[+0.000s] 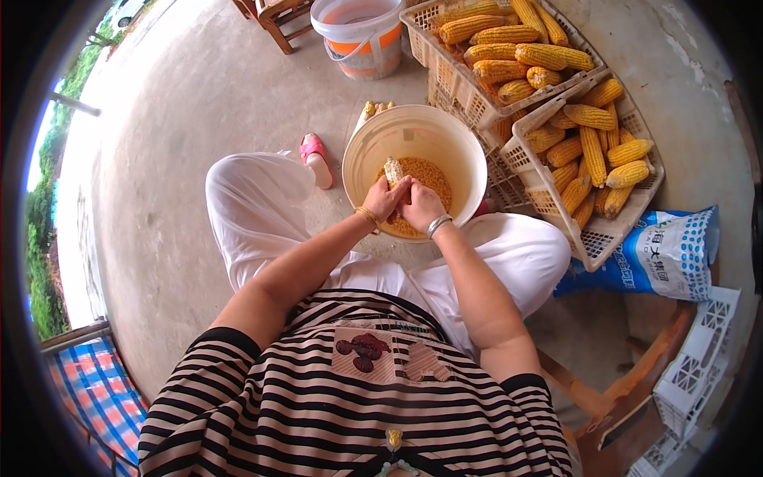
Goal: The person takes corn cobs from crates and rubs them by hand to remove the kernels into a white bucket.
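Note:
Over the mouth of a white plastic bucket (417,119) between my knees, both hands close around one corn cob (393,170). Its far end is pale and bare of kernels; the near part is hidden by my fingers. My left hand (382,200), with a gold bangle at the wrist, grips it from the left. From the right, my right hand (422,206), with a silver bracelet, presses against it, and the two hands touch. Loose yellow kernels (432,179) cover the bottom of the bucket.
Plastic crates (444,74) (647,191) heaped with yellow corn ears (593,155) stand to the right. Stripped cobs (372,110) lie behind the bucket. Farther back are a white-and-orange pail (357,50) and a wooden chair (280,24). A blue-and-white printed sack (661,256) lies by the near crate.

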{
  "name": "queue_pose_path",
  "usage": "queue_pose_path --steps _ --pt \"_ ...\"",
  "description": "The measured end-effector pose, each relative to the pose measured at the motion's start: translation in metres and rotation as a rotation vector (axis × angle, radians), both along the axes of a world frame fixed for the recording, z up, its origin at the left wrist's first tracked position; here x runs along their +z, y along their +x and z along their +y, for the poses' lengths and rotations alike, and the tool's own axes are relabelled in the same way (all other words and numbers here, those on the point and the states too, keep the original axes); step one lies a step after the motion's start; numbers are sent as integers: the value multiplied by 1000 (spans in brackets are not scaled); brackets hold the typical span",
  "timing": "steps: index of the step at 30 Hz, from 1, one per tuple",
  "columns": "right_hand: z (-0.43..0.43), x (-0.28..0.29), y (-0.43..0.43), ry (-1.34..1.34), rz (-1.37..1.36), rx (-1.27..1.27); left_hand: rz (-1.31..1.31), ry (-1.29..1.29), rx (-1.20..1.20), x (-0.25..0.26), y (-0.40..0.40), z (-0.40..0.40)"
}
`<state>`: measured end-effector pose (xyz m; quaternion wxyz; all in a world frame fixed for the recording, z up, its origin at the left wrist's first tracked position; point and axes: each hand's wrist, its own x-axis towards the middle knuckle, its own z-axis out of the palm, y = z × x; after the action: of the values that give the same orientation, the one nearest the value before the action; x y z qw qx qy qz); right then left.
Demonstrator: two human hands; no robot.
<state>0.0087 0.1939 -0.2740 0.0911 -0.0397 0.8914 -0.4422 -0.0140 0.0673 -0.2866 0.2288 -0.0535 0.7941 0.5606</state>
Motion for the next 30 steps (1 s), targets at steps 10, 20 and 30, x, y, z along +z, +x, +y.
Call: queue_pose_path --steps 10,20,30 --pt "8 -13 0 -34 -90 37 -152 143 -140 15 0 -5" --pt "41 18 -9 34 -100 52 -547 474 56 27 -8 -11" --pt "57 -3 -20 -157 -26 -4 -487 585 -71 13 -12 -26"
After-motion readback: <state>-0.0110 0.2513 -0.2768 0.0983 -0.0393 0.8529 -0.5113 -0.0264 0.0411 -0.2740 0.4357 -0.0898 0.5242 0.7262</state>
